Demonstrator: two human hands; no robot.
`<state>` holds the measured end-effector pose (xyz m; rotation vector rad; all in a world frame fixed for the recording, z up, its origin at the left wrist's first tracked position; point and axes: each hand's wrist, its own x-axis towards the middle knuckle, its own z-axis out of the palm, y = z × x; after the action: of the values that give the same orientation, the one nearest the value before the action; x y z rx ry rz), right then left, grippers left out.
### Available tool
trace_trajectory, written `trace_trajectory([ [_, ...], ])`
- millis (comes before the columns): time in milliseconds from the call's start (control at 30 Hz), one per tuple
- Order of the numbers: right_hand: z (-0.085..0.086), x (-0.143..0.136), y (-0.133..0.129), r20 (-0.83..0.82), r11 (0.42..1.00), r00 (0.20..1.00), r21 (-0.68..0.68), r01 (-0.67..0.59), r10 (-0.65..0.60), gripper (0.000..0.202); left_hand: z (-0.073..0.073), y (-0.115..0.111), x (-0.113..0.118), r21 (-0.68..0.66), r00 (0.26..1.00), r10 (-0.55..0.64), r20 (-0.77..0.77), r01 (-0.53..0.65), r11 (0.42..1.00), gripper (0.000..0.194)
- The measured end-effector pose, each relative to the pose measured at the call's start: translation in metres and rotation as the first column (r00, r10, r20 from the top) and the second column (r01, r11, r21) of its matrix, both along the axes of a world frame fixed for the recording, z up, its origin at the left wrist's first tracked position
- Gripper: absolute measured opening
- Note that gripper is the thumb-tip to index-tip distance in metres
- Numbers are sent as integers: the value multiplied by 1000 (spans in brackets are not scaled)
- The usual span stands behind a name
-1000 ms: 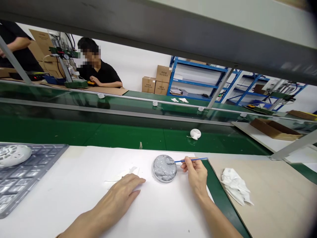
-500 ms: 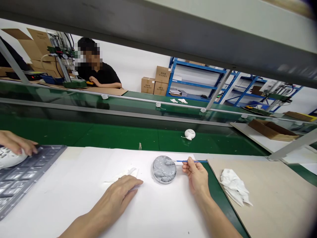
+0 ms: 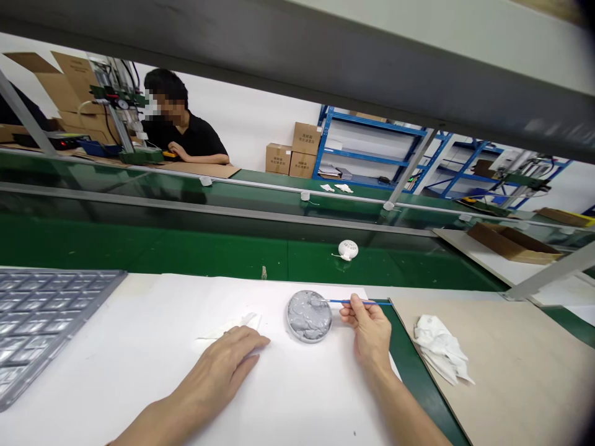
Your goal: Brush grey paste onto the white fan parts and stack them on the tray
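Note:
A thin blue-handled brush (image 3: 341, 301) is pinched in the fingers of my right hand (image 3: 369, 328). Its tip lies in grey paste (image 3: 308, 319) that fills a shallow round dish (image 3: 308, 341). The dish stands on a white paper sheet (image 3: 297, 396). My left hand (image 3: 237, 354) rests on the sheet left of the dish, palm down with fingers stretched out, apart from the dish. A crumpled white tissue (image 3: 227, 326) lies just behind it, partly covered by the hand.
A clear plastic tray (image 3: 51, 316) lies at the left. Crumpled white cloth (image 3: 441, 350) lies on brown cardboard (image 3: 520, 371) at right. On the green conveyor (image 3: 232, 248) sits a white round part (image 3: 348, 249). A grey beam (image 3: 325, 56) crosses overhead; a co-worker (image 3: 199, 139) sits beyond.
The white round part on the conveyor has shifted left. Another person's hand and the white part it held have left the view at the left. My hands have hardly moved.

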<state>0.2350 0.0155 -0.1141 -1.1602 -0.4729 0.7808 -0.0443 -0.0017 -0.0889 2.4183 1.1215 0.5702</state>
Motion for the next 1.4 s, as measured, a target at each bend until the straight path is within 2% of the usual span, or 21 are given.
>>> trace_trajectory([
  [600,4,-16,2,259,993,961,86,79,-99,30,-3,0,0,-21,1000,-11,-27,11,1000,28],
  [700,5,-15,4,198,992,974,89,93,-109,31,-3,1,1,-35,1000,-10,-28,9,999,29],
  [900,6,-11,5,-44,993,995,71,96,-93,38,-1,-1,0,-75,999,-11,-50,7,997,28],
  [1033,4,-8,6,-173,998,984,49,50,-41,41,6,2,-1,-139,998,-12,-63,3,990,28],
  [1133,3,-6,6,-198,999,980,43,24,-15,41,12,5,-1,-196,997,-3,-73,-12,980,28],
  [1233,1,-7,5,-105,998,994,59,26,-20,40,17,7,1,-239,996,12,-86,-33,970,28],
  [1400,-1,-10,3,190,996,982,87,-7,-10,35,20,4,1,-260,994,13,-108,-41,965,29],
])
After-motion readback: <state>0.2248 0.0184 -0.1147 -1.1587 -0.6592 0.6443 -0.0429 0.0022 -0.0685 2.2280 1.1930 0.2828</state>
